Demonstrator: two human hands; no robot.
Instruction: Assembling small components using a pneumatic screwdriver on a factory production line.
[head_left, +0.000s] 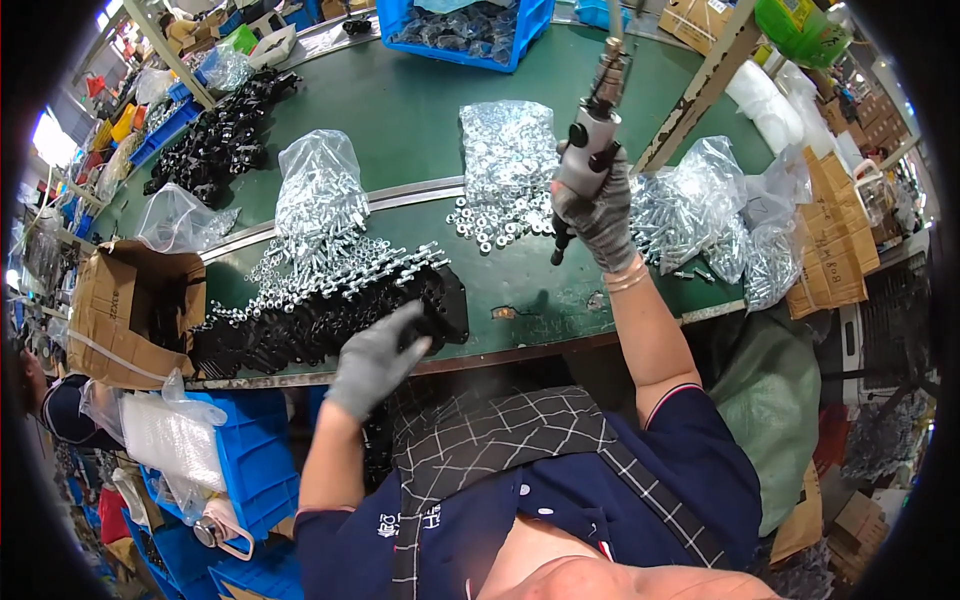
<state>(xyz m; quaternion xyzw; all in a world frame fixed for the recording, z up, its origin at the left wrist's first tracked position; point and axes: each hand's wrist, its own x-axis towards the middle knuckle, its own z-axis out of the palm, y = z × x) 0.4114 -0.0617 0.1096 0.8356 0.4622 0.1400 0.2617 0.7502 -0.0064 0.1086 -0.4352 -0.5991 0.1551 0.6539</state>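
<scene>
My right hand [598, 215], in a grey glove, is wrapped round a silver and black power screwdriver [588, 150]. The tool is raised over the bench, its dark tip pointing down and its upper end joined to a hose or cord. My left hand [375, 362], gloved too, is stretched toward the right end of a row of black metal parts [330, 325], with finger and thumb apart and nothing seen between them. Bolts [370, 270] stand or lie along that row. Behind them, more bolts spill from a clear bag [318, 185]. White-and-silver washers or nuts [490, 225] lie before another bag [508, 150].
Bags of screws [700, 215] lie right of the post [690, 95]. An open cardboard box [130, 315] stands at the bench's left end. Black parts [215, 145] are heaped farther back. A blue bin [465, 40] sits at the far side; blue crates [255, 455] are below left.
</scene>
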